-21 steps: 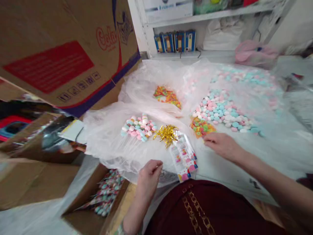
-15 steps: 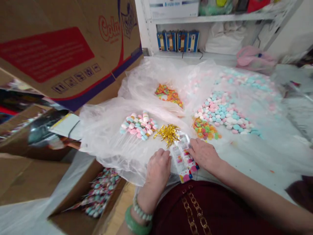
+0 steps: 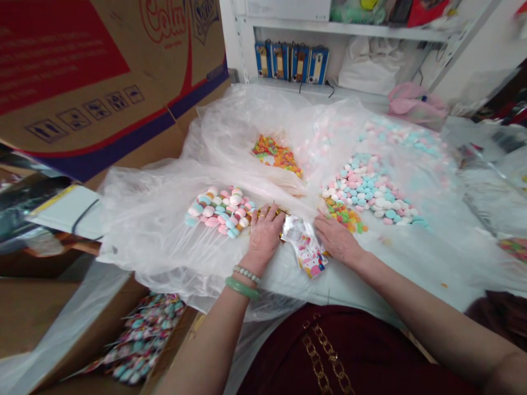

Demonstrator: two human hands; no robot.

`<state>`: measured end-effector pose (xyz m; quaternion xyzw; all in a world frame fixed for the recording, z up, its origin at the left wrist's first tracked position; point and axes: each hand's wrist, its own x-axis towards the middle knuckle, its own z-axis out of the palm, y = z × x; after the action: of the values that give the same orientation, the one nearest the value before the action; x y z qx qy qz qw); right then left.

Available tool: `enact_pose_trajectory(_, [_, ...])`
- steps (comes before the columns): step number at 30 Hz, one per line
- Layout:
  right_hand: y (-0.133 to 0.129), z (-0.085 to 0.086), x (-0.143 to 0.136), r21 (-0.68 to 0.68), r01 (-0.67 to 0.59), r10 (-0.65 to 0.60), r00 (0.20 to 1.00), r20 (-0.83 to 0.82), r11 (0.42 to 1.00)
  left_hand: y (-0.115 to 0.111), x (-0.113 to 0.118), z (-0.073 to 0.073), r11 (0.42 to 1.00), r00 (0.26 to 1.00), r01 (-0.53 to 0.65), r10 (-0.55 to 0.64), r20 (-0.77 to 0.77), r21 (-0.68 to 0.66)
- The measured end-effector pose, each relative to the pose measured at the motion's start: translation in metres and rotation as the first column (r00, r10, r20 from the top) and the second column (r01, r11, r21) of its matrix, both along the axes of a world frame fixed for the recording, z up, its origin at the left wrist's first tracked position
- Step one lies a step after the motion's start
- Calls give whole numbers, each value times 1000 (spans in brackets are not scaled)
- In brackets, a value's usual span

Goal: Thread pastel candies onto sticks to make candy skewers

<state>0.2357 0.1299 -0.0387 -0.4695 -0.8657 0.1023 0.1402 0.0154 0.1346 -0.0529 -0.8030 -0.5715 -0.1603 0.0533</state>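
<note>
My left hand (image 3: 265, 233) lies over the pile of gold twist ties (image 3: 276, 210), with its fingers bent down onto them and their tips partly hidden. Just right of it is a shiny printed packet (image 3: 307, 245), wrinkled, on the white table. My right hand (image 3: 335, 236) rests at the packet's right edge, beside the orange and green candy rings (image 3: 341, 214); what its fingertips hold, if anything, is hidden. Marshmallow sticks (image 3: 222, 211) lie on the plastic sheet left of my left hand.
Pink, white and blue candies (image 3: 370, 189) spread at the right, with more candy rings (image 3: 278, 155) farther back. A large cardboard box (image 3: 164, 120) stands at the left. Below it, an open carton holds wrapped sweets (image 3: 144, 340). A shelf (image 3: 354, 27) runs behind.
My left hand has moved up and forward from the packet's left side onto the gold ties. The packet now looks more wrinkled and sits farther from my body. The camera view has shifted.
</note>
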Motion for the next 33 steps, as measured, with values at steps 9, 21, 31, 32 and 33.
enact_pose_trajectory(9, [-42,20,-36,13,219,-219,962,164,976,-5,17,-4,998,997,57,-55,51,-39])
enact_pose_trajectory(21, [-20,9,-2,-339,488,-523,852,-14,804,-11,21,4,998,997,-60,58,55,29])
enact_pose_trajectory(31, [-10,42,-5,-797,-69,-747,309,-589,600,-43,19,63,999,894,-37,17,447,35])
enact_pose_trajectory(32, [-11,50,-9,-812,-149,-767,269,-582,564,-49,26,65,999,824,-32,46,565,-34])
enact_pose_trajectory(33, [-11,56,-15,-818,-212,-782,243,-574,535,-55,35,64,991,726,-1,93,682,-134])
